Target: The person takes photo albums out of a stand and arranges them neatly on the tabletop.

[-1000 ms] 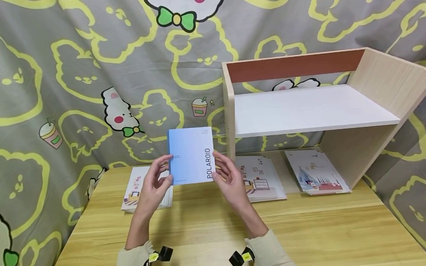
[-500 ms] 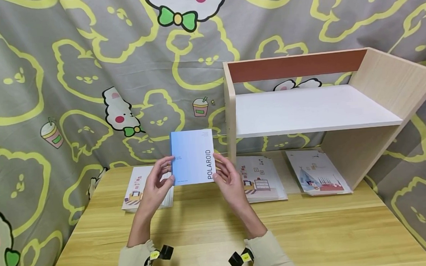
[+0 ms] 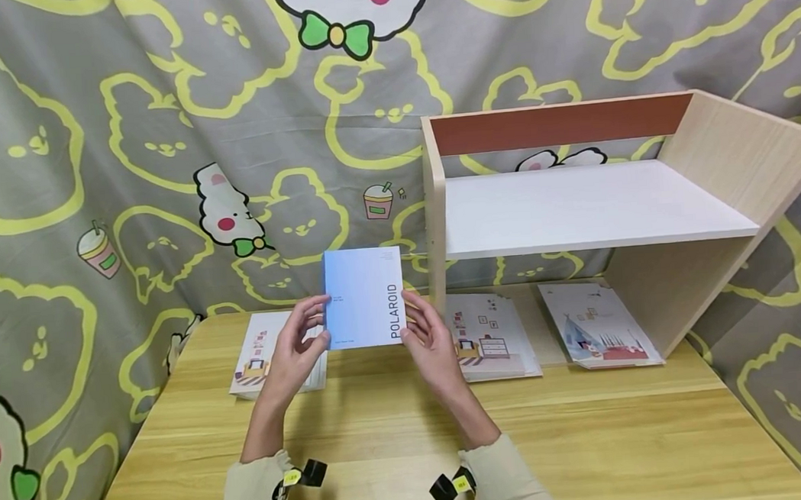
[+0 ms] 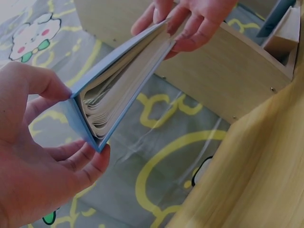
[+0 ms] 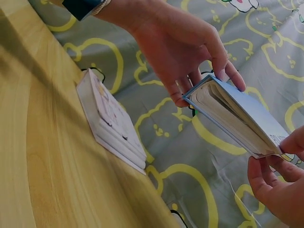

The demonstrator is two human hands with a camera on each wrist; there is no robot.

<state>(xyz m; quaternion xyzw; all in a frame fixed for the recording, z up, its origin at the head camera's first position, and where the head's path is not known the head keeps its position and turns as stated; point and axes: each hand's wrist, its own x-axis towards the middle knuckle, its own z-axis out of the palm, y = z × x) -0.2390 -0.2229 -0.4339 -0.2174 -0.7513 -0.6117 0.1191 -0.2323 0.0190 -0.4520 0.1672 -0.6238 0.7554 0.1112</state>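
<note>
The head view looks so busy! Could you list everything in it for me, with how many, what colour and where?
POLAROID book: 1, light blue, held up above the table
White illustrated books: at least 3, white with coloured drawings, one at the table's left, the others at the shelf unit's lower level
Shelf unit: 1, pale wood, white board, reddish-brown strip, right
Table: 1, yellowish wood, below
Patterned cloth: grey with yellow outlines, behind
Black wrist devices: 2, yellow labels, at the cuffs
Sleeves: 2, beige, bottom edge
Hands: 2, bare, left and right gripping opposite edges of the POLAROID book
</note>
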